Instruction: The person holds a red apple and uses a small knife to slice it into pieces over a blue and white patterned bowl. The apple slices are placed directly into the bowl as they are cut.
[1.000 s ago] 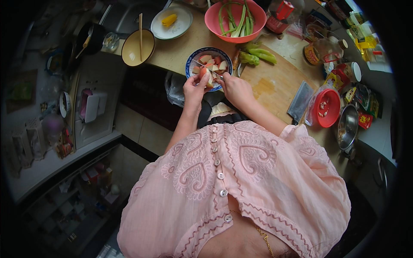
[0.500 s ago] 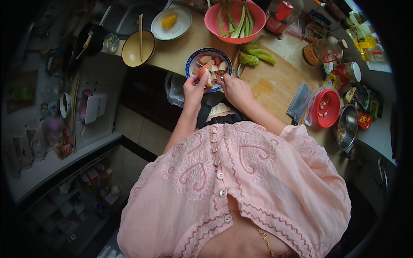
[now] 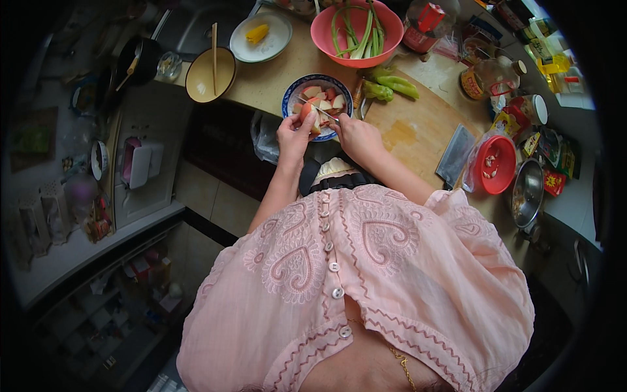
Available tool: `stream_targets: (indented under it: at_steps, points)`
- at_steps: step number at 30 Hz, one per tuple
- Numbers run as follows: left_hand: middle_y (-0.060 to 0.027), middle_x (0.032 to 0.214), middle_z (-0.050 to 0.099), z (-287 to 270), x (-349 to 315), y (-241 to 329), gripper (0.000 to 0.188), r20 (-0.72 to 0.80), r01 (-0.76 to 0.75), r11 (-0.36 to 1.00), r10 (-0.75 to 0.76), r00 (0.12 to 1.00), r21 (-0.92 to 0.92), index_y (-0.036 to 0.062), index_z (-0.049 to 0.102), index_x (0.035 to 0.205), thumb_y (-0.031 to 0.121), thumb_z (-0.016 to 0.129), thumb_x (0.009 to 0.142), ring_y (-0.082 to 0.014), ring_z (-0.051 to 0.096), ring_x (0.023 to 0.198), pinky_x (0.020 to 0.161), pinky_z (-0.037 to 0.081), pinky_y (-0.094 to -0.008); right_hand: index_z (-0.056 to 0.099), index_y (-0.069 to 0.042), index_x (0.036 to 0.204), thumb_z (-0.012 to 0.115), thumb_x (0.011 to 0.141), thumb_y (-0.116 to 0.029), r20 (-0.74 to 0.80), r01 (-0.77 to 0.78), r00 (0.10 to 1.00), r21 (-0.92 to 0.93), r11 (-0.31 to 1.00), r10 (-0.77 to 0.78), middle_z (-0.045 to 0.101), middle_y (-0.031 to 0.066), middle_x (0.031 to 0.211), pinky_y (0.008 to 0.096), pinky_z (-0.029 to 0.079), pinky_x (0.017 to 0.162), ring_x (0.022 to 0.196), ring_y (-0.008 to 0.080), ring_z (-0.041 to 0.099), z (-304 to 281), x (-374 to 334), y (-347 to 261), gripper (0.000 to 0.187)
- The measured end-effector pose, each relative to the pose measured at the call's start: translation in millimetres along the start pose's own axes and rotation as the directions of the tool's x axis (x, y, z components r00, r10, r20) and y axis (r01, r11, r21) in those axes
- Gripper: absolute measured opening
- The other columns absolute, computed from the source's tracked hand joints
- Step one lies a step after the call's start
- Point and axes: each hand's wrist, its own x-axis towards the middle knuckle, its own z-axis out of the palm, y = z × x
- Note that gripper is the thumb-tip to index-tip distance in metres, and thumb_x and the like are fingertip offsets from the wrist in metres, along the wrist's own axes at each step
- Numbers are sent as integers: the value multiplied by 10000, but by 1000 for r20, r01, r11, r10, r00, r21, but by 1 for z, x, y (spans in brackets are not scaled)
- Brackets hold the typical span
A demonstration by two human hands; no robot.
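My left hand point(image 3: 294, 136) grips a piece of red-skinned apple point(image 3: 311, 116) above the near left rim of a blue-and-white bowl point(image 3: 288, 95). In my right hand point(image 3: 358, 137) is a small knife point(image 3: 328, 115), its thin blade pointing left against the apple; the handle is mostly hidden in my fingers. Cut apple chunks point(image 3: 326, 100), pale with red skin, lie in the bowl under both hands. Right beside the bowl, green peppers point(image 3: 390, 85) rest on a wooden cutting board point(image 3: 418, 130).
A cleaver point(image 3: 455, 155) lies at the board's right edge, next to a red bowl of garlic point(image 3: 494, 164) and a metal bowl point(image 3: 528, 194). Behind stand a pink bowl of scallions point(image 3: 357, 32), a plate point(image 3: 274, 43) with a yellow piece, and a yellow bowl point(image 3: 202, 75) with chopsticks.
The knife blade and the apple piece have shifted slightly against each other. Both hands keep nearly the same place over the bowl.
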Motion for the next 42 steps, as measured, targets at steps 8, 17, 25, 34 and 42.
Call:
stream_targets:
  at_steps: [8, 17, 25, 34, 42]
  points:
    - [-115, 994, 631, 2, -2, 2, 414, -54, -4, 1000, 5, 999, 19, -57, 538, 1094, 236, 701, 852, -154, 643, 844, 686, 574, -289, 509, -39, 864, 515, 924, -333, 31, -1, 1000, -19, 1000, 2, 628, 191, 688, 479, 490, 564, 651, 385, 627, 1, -1, 1, 300]
    - [-113, 1006, 626, 1, 1, -2, 410, -25, -7, 1000, 8, 1000, 29, -60, 533, 1100, 218, 701, 851, -157, 642, 851, 699, 575, -293, 502, -42, 877, 518, 923, -325, 48, -27, 998, -3, 1000, 27, 623, 194, 678, 484, 487, 565, 656, 390, 627, 0, -1, 0, 288]
    - [-105, 990, 632, 3, 0, -3, 386, 2, -18, 999, 18, 1000, 32, -56, 550, 1085, 227, 689, 861, -153, 641, 851, 702, 575, -294, 515, -35, 860, 516, 925, -332, 44, -46, 998, 3, 999, 45, 628, 198, 688, 492, 484, 576, 668, 392, 628, 1, 0, 2, 305]
    - [-114, 1054, 613, -4, 2, -5, 421, 139, 97, 975, -70, 988, -202, -27, 499, 1172, 210, 676, 871, -186, 641, 904, 748, 572, -319, 533, -40, 885, 539, 908, -340, 51, -45, 998, 14, 999, 44, 641, 187, 714, 464, 503, 589, 689, 369, 642, -5, 2, 2, 300]
    - [-148, 1175, 550, -3, -7, 9, 507, 299, 224, 882, -100, 949, -415, 13, 402, 1252, 273, 644, 890, -258, 613, 1017, 865, 541, -399, 507, -67, 891, 541, 911, -334, -66, 65, 996, -6, 998, -65, 631, 167, 722, 476, 478, 546, 661, 376, 621, -5, 1, 1, 270]
